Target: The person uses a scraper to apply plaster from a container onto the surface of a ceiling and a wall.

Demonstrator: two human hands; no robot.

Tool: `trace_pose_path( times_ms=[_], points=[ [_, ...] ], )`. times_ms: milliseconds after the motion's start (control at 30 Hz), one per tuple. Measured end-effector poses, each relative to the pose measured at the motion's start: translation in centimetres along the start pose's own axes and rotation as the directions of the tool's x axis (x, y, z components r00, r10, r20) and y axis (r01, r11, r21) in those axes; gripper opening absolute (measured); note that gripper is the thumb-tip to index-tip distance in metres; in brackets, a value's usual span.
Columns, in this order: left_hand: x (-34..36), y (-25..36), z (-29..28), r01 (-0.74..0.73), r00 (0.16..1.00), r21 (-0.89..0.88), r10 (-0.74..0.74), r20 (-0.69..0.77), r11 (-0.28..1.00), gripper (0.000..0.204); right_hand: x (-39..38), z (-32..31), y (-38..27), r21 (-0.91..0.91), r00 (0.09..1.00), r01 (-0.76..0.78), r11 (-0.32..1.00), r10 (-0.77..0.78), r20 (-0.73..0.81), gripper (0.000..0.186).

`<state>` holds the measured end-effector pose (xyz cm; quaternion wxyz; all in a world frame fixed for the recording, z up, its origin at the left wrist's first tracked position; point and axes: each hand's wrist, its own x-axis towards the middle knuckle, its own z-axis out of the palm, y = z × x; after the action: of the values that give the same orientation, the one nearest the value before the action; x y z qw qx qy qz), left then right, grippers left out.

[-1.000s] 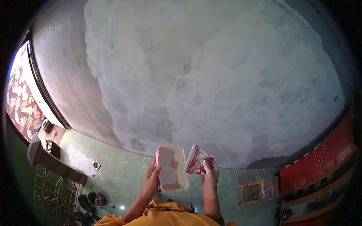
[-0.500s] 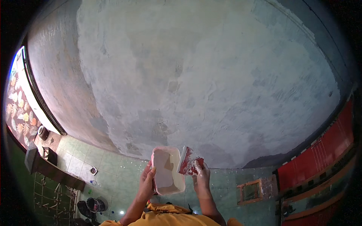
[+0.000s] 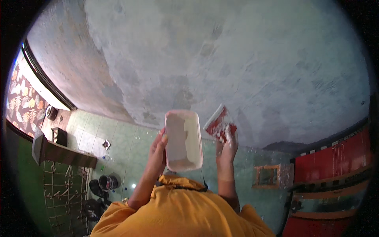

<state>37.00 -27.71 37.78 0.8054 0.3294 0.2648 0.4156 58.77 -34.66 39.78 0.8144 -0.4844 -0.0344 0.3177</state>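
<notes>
My left hand (image 3: 157,147) grips the left side of a pink-rimmed rectangular plastic tub (image 3: 183,140), pale inside with a greyish layer of paste. Just right of the tub, my right hand (image 3: 227,148) holds a red putty scraper (image 3: 219,124) smeared with white paste, its pale edge tilted up toward the left. The scraper is apart from the tub. Both are held in front of a patchy grey and white plastered wall (image 3: 237,59), above my orange shirt.
A green tiled floor (image 3: 102,126) runs along the wall's foot. At left are a doorway with a leaf-patterned surface (image 3: 25,98), a low partition (image 3: 69,156), a metal lattice (image 3: 63,189) and a bucket (image 3: 108,181). At right are a wooden frame (image 3: 262,175) and red furniture (image 3: 327,158).
Both hands, with the tub and scraper, have risen higher in the view. The scraper has moved right, away from the tub. More of my shirt shows at the bottom.
</notes>
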Motion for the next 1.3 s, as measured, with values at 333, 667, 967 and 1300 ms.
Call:
trace_pose_path(
  times_ms=[333,667,967,1300],
  points=[
    [1.8,2.9,-2.3,0.032,0.999,0.008,-0.032,-0.014,0.999,0.06,-0.3,3.6,1.5,0.011,0.989,-0.142,0.99,0.141,0.047,0.027],
    [3.0,5.1,-4.0,0.033,0.999,-0.039,-0.033,0.006,0.999,0.056,4.3,11.9,-4.6,0.094,0.852,0.455,0.885,-0.464,0.241,0.03],
    [4.4,4.7,-5.2,0.021,1.0,-0.017,-0.021,-0.008,1.0,0.056,19.1,18.7,-9.6,-0.37,-0.107,0.567,-0.735,-0.512,0.852,0.051],
    [4.5,4.1,-7.2,0.03,0.997,-0.009,-0.03,-0.077,1.0,0.056,18.5,16.0,-6.5,-0.309,-0.07,0.672,-0.673,-0.473,0.878,0.041]
  ],
)
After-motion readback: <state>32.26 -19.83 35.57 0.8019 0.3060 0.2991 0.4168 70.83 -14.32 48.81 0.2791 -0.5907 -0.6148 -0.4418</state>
